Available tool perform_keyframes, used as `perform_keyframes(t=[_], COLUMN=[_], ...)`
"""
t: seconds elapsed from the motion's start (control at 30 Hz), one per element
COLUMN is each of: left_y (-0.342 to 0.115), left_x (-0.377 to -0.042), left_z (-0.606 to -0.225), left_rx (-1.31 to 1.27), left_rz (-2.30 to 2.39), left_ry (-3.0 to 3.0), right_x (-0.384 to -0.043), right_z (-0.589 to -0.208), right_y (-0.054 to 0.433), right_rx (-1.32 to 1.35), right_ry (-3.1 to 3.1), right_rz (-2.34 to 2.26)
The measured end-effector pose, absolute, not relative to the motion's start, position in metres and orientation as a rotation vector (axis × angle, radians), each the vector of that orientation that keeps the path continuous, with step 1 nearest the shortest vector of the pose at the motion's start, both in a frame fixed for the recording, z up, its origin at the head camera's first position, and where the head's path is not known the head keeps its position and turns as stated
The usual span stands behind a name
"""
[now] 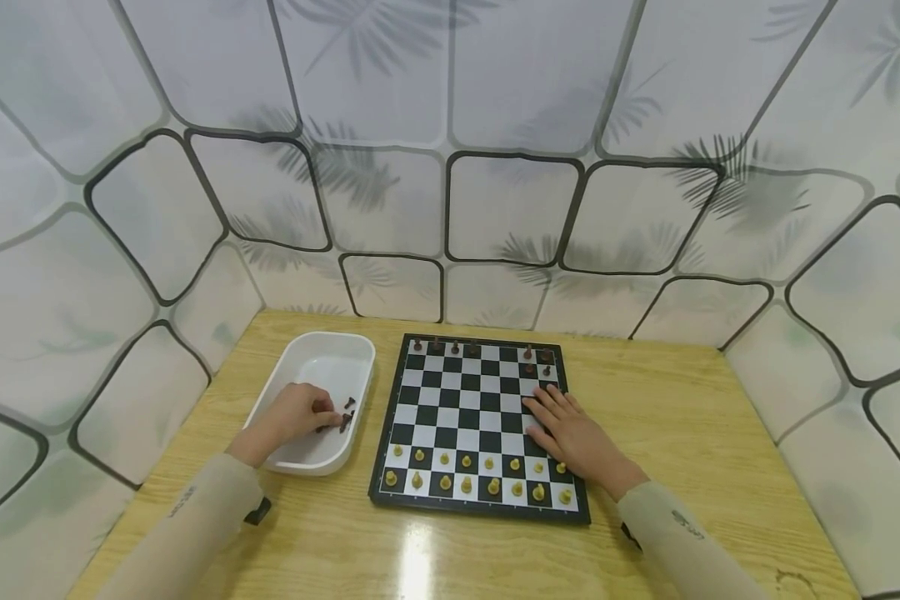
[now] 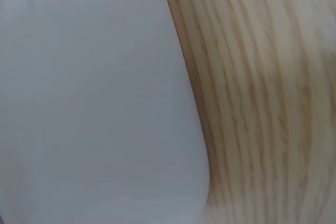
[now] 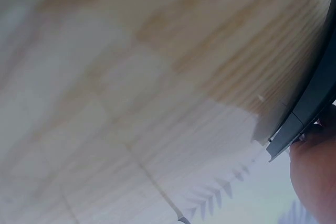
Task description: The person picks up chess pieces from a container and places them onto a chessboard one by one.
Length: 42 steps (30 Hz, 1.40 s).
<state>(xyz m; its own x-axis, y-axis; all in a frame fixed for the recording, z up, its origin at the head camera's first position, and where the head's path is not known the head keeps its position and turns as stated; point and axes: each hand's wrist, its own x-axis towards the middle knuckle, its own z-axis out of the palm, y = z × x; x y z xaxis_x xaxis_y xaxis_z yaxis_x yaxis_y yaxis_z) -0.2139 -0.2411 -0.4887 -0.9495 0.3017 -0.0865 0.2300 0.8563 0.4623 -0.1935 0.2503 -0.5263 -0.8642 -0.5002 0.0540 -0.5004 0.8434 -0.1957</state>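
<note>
My left hand [image 1: 300, 414] reaches down into a white plastic tray [image 1: 270, 392], fingers curled, thumb and index pinching at a dark chess piece [image 1: 346, 422]. Another dark piece [image 1: 349, 402] lies just beyond the fingertips. Only the tray's white side and the wood fill the left wrist view. My right hand [image 1: 573, 433] rests spread over the right edge of a black-and-white chessboard [image 1: 450, 400], its fingers straight. In the right wrist view, part of that hand [image 3: 315, 174] shows beside the board's black edge [image 3: 302, 116]. Some squares are hidden under it.
Two rows of yellow pieces [image 1: 493, 486] stand on the board's near side. Several dark red pieces [image 1: 455, 347] stand along its far side, with a gap in the back row. A pale wooden table [image 1: 690, 400] lies underneath, with patterned cloth walls [image 1: 510, 208] around it.
</note>
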Motion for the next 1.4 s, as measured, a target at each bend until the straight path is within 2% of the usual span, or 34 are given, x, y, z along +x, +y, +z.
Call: perform_keyframes(t=[0.47, 1.0, 1.4], left_y=[-0.244, -0.244, -0.235], left_x=[-0.213, -0.217, -0.22], left_z=[-0.484, -0.484, -0.47], left_rx=[0.513, 0.437, 0.663], left_rz=[0.664, 0.772, 0.898], left_ry=[2.846, 2.92, 3.146], right_x=[-0.196, -0.196, -0.195], right_z=[-0.529, -0.529, -0.528], right_y=[0.252, 0.251, 0.251], right_rx=[0.821, 0.813, 0.803], right_ry=[-3.028, -3.037, -3.043], right_rz=[0.328, 0.341, 0.35])
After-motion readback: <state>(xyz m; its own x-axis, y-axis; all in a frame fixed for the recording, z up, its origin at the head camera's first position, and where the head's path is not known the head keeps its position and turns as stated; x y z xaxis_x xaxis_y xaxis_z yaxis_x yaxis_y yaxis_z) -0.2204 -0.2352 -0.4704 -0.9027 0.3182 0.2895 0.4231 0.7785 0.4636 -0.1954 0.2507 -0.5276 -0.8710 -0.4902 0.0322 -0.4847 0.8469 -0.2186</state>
